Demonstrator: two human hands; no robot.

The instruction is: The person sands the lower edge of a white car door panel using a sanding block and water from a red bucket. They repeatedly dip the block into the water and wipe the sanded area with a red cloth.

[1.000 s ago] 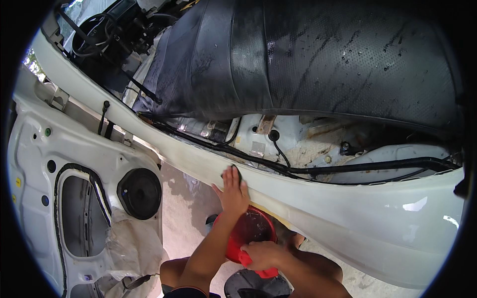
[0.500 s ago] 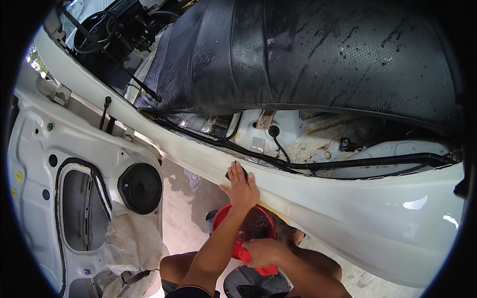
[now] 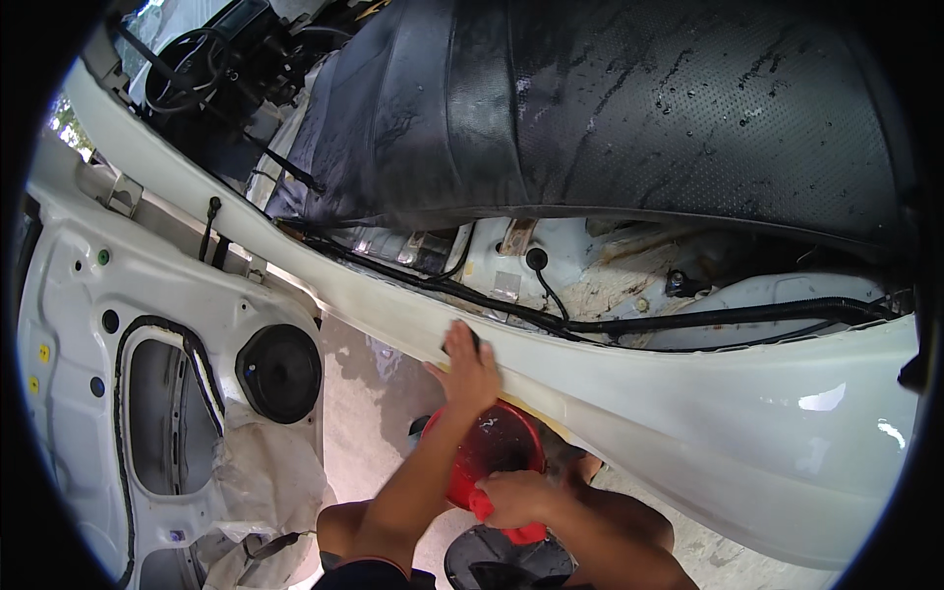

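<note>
My left hand [image 3: 470,376] lies with its fingers stretched over a small black pad [image 3: 476,339], pressing it against the white door sill [image 3: 393,317]. Most of the pad is hidden under the fingers, so whether it is sandpaper or a sponge does not show. Lower down, my right hand [image 3: 521,499] grips a bunched red cloth [image 3: 527,534] at the near rim of a red bucket [image 3: 540,450]. Dark-looking water shows inside the bucket, which stands below the sill between my knees.
An opened white door panel [image 3: 69,295] with a round black speaker [image 3: 280,374] stands at left. Beyond the sill run black cables [image 3: 688,324], and above them sits a wet black seat [image 3: 629,128]. Near me is a round black object [image 3: 506,560] beside the bucket.
My left hand has shifted slightly to the left along the sill, with the black pad under it. My right hand and the red cloth stay nearly where they were.
</note>
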